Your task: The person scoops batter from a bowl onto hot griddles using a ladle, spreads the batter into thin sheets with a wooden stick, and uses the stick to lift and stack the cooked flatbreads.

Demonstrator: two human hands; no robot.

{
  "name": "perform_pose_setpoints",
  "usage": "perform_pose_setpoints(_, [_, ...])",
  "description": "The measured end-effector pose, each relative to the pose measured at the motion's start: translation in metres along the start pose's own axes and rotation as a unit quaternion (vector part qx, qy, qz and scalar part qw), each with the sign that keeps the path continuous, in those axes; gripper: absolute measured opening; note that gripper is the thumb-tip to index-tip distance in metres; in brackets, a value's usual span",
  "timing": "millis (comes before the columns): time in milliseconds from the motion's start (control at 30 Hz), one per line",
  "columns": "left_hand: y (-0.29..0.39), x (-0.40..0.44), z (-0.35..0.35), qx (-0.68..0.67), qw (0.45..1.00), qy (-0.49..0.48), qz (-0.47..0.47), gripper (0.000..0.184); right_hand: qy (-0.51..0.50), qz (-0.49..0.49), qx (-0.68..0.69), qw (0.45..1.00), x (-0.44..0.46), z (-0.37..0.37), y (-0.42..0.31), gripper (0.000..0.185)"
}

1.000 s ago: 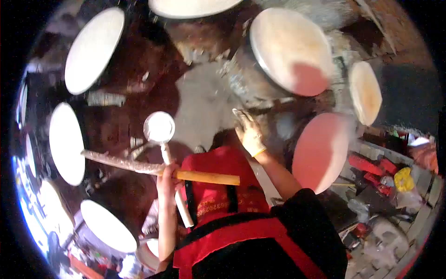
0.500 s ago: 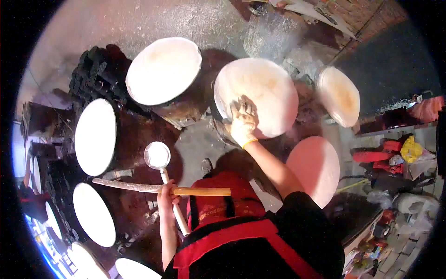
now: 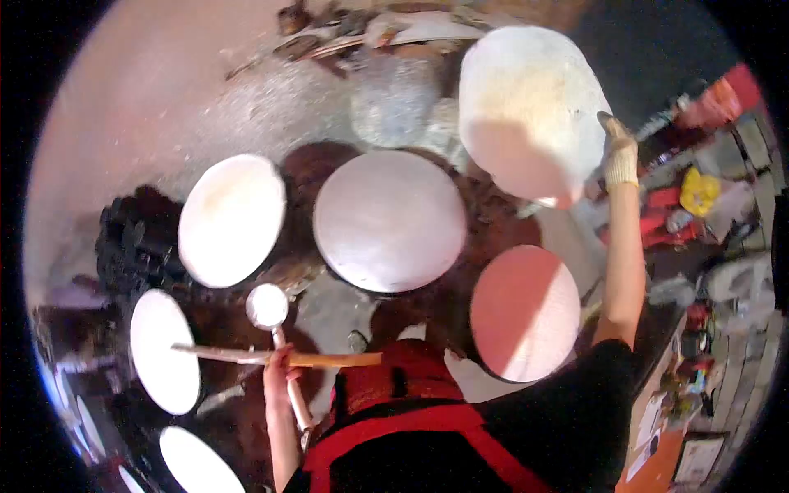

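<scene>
My left hand (image 3: pixel 279 366) is closed around two tools at once. One is a ladle (image 3: pixel 268 306) with a round pale bowl and a long handle; the other is a flat wooden stick (image 3: pixel 333 360) lying crosswise, whitened toward its left end. At the upper right, my right hand (image 3: pixel 621 156), in a pale glove with dark fingertips, pinches the right edge of a large thin round flatbread (image 3: pixel 530 107). That flatbread is whitish with a yellowish patch, and a shadow crosses its lower part. What lies beneath it is hidden. Nearest my body is a round pale griddle surface (image 3: pixel 390 220).
More round pale surfaces stand around me: one at right (image 3: pixel 526 312), one at left (image 3: pixel 233 220), and others farther left. A dark lumpy heap (image 3: pixel 136 238) is at the left. A yellow bag (image 3: pixel 700 191) and cluttered goods line the right side.
My right hand has gone from the middle round to the upper right and now holds a flatbread's edge. The middle round looks plainer. My view has shifted; my left hand keeps both tools.
</scene>
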State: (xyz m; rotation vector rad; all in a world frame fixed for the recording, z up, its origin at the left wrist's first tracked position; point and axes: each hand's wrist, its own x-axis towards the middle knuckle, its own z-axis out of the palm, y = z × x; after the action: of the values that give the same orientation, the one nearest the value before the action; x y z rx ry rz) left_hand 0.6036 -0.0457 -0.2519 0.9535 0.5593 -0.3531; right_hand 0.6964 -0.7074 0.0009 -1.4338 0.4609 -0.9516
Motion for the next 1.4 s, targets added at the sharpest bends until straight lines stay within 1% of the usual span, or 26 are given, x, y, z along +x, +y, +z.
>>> perform_pose_setpoints(33, [-0.002, -0.009, 0.008, -0.041, 0.999, 0.014, -0.014, 0.028, 0.018, -0.01, 0.06, 0.998, 0.003, -0.029, -0.007, 0.033])
perform_pose_setpoints(67, [-0.006, 0.003, -0.016, -0.04, 0.997, -0.067, -0.025, 0.031, -0.002, 0.087, 0.131, 0.987, 0.01, -0.047, -0.007, 0.041])
perform_pose_setpoints(100, [-0.004, -0.015, 0.015, -0.072, 0.997, -0.004, -0.01, 0.033, 0.058, 0.124, 0.201, 0.97, 0.023, -0.06, -0.006, 0.034])
perform_pose_setpoints(133, [-0.009, -0.019, 0.015, -0.028, 0.999, -0.011, 0.033, 0.032, 0.033, 0.132, 0.24, 0.961, 0.054, -0.071, 0.043, 0.033])
perform_pose_setpoints(200, [-0.017, 0.007, 0.011, 0.037, 0.988, 0.13, 0.073, 0.029, -0.014, 0.153, 0.312, 0.937, 0.112, -0.092, 0.14, 0.034])
perform_pose_setpoints(400, [-0.047, -0.098, 0.127, -0.097, 0.964, 0.229, 0.091, 0.018, 0.128, 0.237, 0.285, 0.92, 0.111, -0.106, 0.285, 0.033])
perform_pose_setpoints(467, [-0.06, -0.127, 0.122, 0.057, 0.977, 0.155, 0.136, 0.031, 0.14, 0.255, 0.275, 0.916, 0.108, -0.111, 0.315, 0.034])
perform_pose_setpoints(533, [-0.079, -0.162, 0.116, 0.286, 0.924, 0.049, 0.247, 0.048, 0.145, 0.27, 0.255, 0.917, 0.105, -0.115, 0.338, 0.035])
perform_pose_setpoints(567, [-0.089, -0.171, 0.125, 0.333, 0.891, 0.084, 0.298, 0.048, 0.147, 0.274, 0.245, 0.918, 0.102, -0.116, 0.347, 0.036])
perform_pose_setpoints(667, [-0.089, -0.18, 0.138, 0.346, 0.887, 0.083, 0.294, 0.047, 0.164, 0.258, 0.184, 0.934, 0.096, -0.12, 0.366, 0.038])
perform_pose_setpoints(700, [-0.087, -0.173, 0.144, 0.209, 0.937, 0.175, 0.219, 0.03, 0.18, 0.235, 0.147, 0.944, 0.095, -0.131, 0.368, 0.039])
perform_pose_setpoints(733, [-0.086, -0.17, 0.15, 0.039, 0.946, 0.275, 0.169, 0.02, 0.177, 0.221, 0.119, 0.952, 0.084, -0.108, 0.365, 0.04])
perform_pose_setpoints(800, [-0.092, -0.178, 0.118, -0.017, 0.953, 0.293, 0.071, 0.019, 0.172, 0.149, 0.03, 0.973, 0.044, -0.08, 0.361, 0.041])
perform_pose_setpoints(833, [-0.102, -0.189, 0.106, -0.04, 0.953, 0.292, 0.064, 0.019, 0.125, 0.113, -0.01, 0.986, 0.012, -0.054, 0.357, 0.042])
perform_pose_setpoints(900, [-0.102, -0.184, 0.094, -0.144, 0.946, 0.289, 0.041, 0.019, -0.095, 0.076, -0.057, 0.991, -0.08, 0.04, 0.366, 0.043])
perform_pose_setpoints(933, [-0.092, -0.169, 0.093, -0.224, 0.93, 0.289, 0.023, 0.018, -0.265, 0.073, -0.055, 0.96, -0.141, 0.085, 0.355, 0.044])
perform_pose_setpoints(967, [-0.102, -0.18, 0.08, -0.295, 0.912, 0.285, 0.02, 0.018, -0.458, 0.066, -0.03, 0.886, -0.209, 0.124, 0.334, 0.045])
perform_pose_setpoints(1000, [-0.128, -0.158, 0.049, -0.323, 0.909, 0.261, 0.034, 0.018, -0.652, 0.04, 0.02, 0.757, -0.273, 0.167, 0.307, 0.045])
perform_pose_setpoints(1033, [-0.138, -0.147, 0.042, -0.342, 0.896, 0.276, 0.07, 0.019, -0.809, -0.01, 0.082, 0.583, -0.332, 0.201, 0.269, 0.046])
perform_pose_setpoints(1067, [-0.141, -0.135, 0.048, -0.297, 0.899, 0.311, 0.088, 0.019, -0.901, -0.079, 0.117, 0.409, -0.372, 0.227, 0.225, 0.047])
perform_pose_setpoints(1100, [-0.146, -0.14, 0.053, -0.262, 0.894, 0.347, 0.111, 0.019, -0.955, -0.179, 0.068, 0.227, -0.401, 0.233, 0.163, 0.064])
perform_pose_setpoints(1167, [-0.17, -0.152, 0.04, -0.275, 0.854, 0.409, 0.166, 0.023, -0.942, -0.301, 0.061, 0.139, -0.488, 0.2, 0.129, 0.072])
perform_pose_setpoints(1200, [-0.171, -0.16, 0.048, -0.321, 0.83, 0.414, 0.193, 0.024, -0.942, -0.333, 0.042, 0.017, -0.517, 0.195, 0.115, 0.074])
perform_pose_setpoints(1300, [-0.199, -0.198, 0.005, -0.461, 0.753, 0.357, 0.304, 0.026, -0.967, -0.203, 0.142, 0.056, -0.62, 0.172, 0.129, 0.058])
perform_pose_setpoints(1333, [-0.216, -0.206, -0.016, -0.477, 0.719, 0.39, 0.322, 0.025, -0.963, -0.176, 0.185, 0.091, -0.653, 0.166, 0.15, 0.051])
perform_pose_setpoints(1400, [-0.24, -0.217, -0.007, -0.477, 0.67, 0.463, 0.33, 0.019, -0.979, -0.109, 0.148, 0.085, -0.656, 0.167, 0.164, 0.041])
